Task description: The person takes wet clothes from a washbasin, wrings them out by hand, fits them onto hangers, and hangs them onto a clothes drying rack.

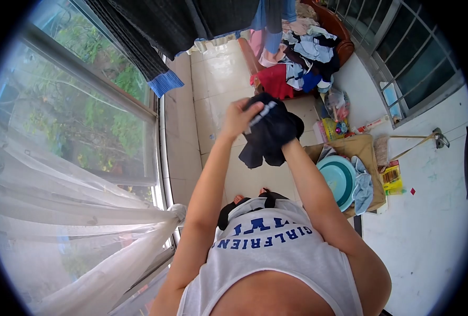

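A dark, nearly black garment (268,131) with a pale printed mark is held up in front of my body, above the tiled floor. My left hand (238,117) grips its upper left edge, thumb over the cloth and fingers curled. The right forearm reaches up to the garment's lower right side, and the cloth covers that hand, so its fingers are hidden. Loose parts of the garment hang below and between the two hands.
Clothes (310,52) are heaped on a brown seat at the back. A teal basin (337,181) with light blue cloth beside it stands at right. Dark clothes (176,23) hang overhead. Windows and a knotted white curtain (102,226) line the left; a barred window is at right.
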A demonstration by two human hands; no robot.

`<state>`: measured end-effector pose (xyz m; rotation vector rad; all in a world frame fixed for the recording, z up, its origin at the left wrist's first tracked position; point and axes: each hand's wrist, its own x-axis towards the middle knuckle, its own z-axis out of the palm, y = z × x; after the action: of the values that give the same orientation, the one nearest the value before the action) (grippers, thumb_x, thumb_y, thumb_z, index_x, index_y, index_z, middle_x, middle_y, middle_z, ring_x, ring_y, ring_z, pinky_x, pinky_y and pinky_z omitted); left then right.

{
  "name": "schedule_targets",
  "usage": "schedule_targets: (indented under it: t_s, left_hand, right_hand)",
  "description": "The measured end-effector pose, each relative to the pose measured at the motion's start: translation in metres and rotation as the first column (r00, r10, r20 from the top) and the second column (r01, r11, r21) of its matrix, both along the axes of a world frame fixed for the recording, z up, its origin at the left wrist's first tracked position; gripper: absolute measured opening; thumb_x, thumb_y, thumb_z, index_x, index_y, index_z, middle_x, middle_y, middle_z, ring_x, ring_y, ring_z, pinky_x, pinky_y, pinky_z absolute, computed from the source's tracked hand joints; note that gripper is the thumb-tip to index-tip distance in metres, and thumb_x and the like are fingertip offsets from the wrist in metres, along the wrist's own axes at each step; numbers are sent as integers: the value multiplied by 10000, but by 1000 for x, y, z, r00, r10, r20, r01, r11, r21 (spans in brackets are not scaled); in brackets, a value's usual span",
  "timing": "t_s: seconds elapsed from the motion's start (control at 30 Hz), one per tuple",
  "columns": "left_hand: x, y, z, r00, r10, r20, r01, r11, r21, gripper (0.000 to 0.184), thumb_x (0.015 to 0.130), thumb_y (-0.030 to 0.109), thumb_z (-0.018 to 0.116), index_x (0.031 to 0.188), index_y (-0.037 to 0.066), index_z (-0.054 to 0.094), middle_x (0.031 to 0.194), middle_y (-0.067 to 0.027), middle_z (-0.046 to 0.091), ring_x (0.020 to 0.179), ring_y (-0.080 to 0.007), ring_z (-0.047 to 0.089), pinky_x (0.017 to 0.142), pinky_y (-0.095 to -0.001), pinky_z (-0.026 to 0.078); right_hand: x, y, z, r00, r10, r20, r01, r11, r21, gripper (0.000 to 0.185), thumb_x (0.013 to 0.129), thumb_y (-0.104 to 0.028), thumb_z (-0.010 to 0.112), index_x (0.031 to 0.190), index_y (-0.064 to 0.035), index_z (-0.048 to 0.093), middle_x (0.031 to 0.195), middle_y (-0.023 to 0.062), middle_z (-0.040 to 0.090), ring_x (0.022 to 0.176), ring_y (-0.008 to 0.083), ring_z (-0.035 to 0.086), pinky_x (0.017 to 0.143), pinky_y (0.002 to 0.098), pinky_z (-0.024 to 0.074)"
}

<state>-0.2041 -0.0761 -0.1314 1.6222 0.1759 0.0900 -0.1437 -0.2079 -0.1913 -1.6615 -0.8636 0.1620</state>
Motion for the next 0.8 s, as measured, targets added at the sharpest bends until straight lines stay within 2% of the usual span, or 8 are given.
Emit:
schedule_targets:
  t_s: [0.03,0.07,0.2,0.23,0.33,0.47,0.53,0.8]
  left_hand:
    - [6,13,-6,999,44,10,-45,993,114,250,828,251,649,871,5,651,719,32,605,650,-34,519,586,-208,421]
    - [10,24,-14,996,86,27,-90,969,228,287,824,280,648,856,-5,652,701,5,622,638,-54,538,581,-231,431]
    - [9,53,-43,882,468,53,-425,743,517,437,800,418,588,915,0,642,833,-225,632,796,-371,614,714,-416,466]
    - [8,65,-60,820,566,89,-510,650,563,407,793,404,620,900,12,657,725,-138,650,674,-226,619,653,-346,467]
    - [-9,101,-94,787,617,-33,-492,658,570,428,801,415,607,920,7,662,789,-116,668,726,-246,627,677,-368,469]
    - [-21,116,-80,848,431,-307,-435,898,60,406,820,353,624,976,-21,643,884,-66,666,779,-206,633,686,-311,486]
    - [-26,103,-51,927,82,-365,-353,515,-781,329,832,267,627,1031,6,625,897,-66,655,812,-172,620,744,-277,481]
    - [-21,72,-10,997,-49,-58,-4,724,-689,590,806,24,609,1319,-17,321,1156,-87,543,1024,-190,550,910,-360,430]
  right_hand:
    - [1,5,-3,1000,5,20,-5,1000,-12,207,755,-253,549,875,-85,542,854,128,568,813,258,551,746,367,427]
    - [8,11,-30,695,137,-706,134,939,315,170,808,-185,541,935,-73,551,920,110,603,838,209,580,752,348,444]
    - [-27,-11,29,992,51,-116,-64,991,-114,374,803,-82,539,1165,-1,493,1104,69,583,975,160,552,858,290,429]
    - [-26,-17,43,988,157,13,-149,961,-232,429,787,-33,529,1209,10,466,1144,48,565,1011,150,541,874,284,425]
    - [-10,-53,96,933,29,-358,-23,1000,19,210,795,-145,644,975,-41,616,843,-36,575,770,48,514,704,194,414]
    - [14,-82,115,844,-168,-509,371,869,327,135,791,-120,660,912,-65,643,862,-16,618,812,74,564,741,185,421]
    - [13,-85,118,743,-122,-659,477,786,393,152,792,-90,653,941,-66,633,875,-7,622,813,77,566,727,189,429]
    - [20,-74,117,826,-555,101,540,830,143,301,774,-243,678,991,-63,572,843,29,582,781,148,574,694,253,444]
